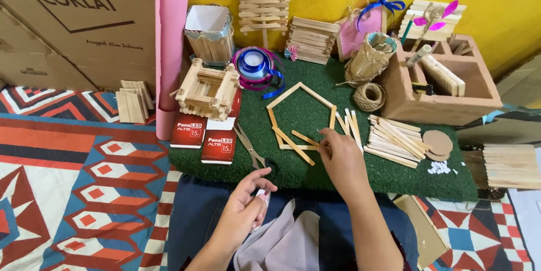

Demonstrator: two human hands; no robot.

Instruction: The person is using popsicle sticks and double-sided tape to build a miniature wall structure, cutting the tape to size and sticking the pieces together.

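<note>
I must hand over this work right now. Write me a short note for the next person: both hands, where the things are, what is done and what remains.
Right hand: on the green mat, fingers touching a loose stick at the bottom edge of the stick frame.
Left hand: over the lap, holding a small white and pink thing; I cannot tell what it is.
Things: pile of spare sticks right of the frame, scissors to its left.
Done: house-shaped outline laid out.
Left: several sticks at the bottom lie loose and crooked.

The stick frame lies on the turf mat. Left of the frame: scissors. Right: loose stick pile. Behind: ribbon spool.
</note>
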